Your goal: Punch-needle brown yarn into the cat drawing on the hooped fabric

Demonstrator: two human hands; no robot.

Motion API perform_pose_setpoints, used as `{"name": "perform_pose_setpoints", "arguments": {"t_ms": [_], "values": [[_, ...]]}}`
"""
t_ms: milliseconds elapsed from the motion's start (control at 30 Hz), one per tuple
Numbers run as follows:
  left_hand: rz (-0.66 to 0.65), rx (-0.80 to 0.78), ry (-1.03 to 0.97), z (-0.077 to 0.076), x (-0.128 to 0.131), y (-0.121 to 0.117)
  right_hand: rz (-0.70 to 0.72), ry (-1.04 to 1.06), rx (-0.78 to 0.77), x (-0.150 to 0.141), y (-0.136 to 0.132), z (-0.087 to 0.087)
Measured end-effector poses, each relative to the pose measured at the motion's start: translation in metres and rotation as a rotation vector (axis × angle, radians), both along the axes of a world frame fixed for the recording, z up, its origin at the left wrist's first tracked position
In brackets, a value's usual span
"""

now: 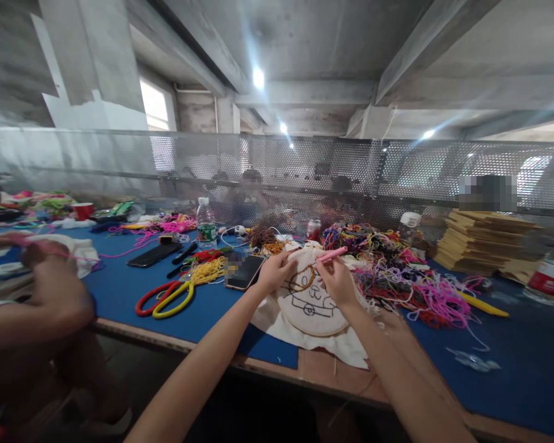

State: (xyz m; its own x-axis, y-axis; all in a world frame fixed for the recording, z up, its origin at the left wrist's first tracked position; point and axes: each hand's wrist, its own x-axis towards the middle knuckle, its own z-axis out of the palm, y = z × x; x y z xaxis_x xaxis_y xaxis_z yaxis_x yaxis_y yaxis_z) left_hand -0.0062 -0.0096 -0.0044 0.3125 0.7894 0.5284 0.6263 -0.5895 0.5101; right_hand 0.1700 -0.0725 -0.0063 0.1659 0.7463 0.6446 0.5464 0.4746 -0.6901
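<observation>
A round embroidery hoop [310,307] with cream cloth and a dark outline drawing lies tilted on the blue table [120,295]. My left hand [273,271] grips the hoop's upper left rim, fingers curled. My right hand [335,278] is closed on a pink punch needle tool [331,253], its tip over the cloth's upper part, where brown and yellow stitching shows.
A tangle of coloured yarn [397,277] lies to the right. Red and yellow scissors [166,296], phones [244,271] and a water bottle [206,224] lie left. Stacked wooden boards [484,240] stand far right. A co-worker's arm [37,301] works at left. A perforated metal screen runs behind.
</observation>
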Motion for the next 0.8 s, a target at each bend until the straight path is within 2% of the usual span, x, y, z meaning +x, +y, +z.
{"name": "perform_pose_setpoints", "arguments": {"t_ms": [133, 400, 500, 667, 800], "values": [[0.004, 0.008, 0.011, -0.002, 0.001, 0.000, 0.071, 0.012, 0.051, -0.002, -0.002, 0.006], [-0.005, -0.031, -0.012, -0.002, 0.001, 0.000, 0.196, -0.047, 0.024, 0.005, -0.001, 0.010], [-0.003, -0.029, -0.016, 0.000, 0.001, 0.000, 0.176, -0.079, 0.027, 0.008, 0.001, 0.008], [-0.009, -0.039, -0.018, 0.000, 0.001, -0.002, 0.050, -0.137, 0.046, 0.011, 0.004, 0.002], [0.007, -0.031, -0.001, 0.000, 0.001, -0.001, 0.005, -0.104, 0.035, 0.010, 0.004, 0.001]]}}
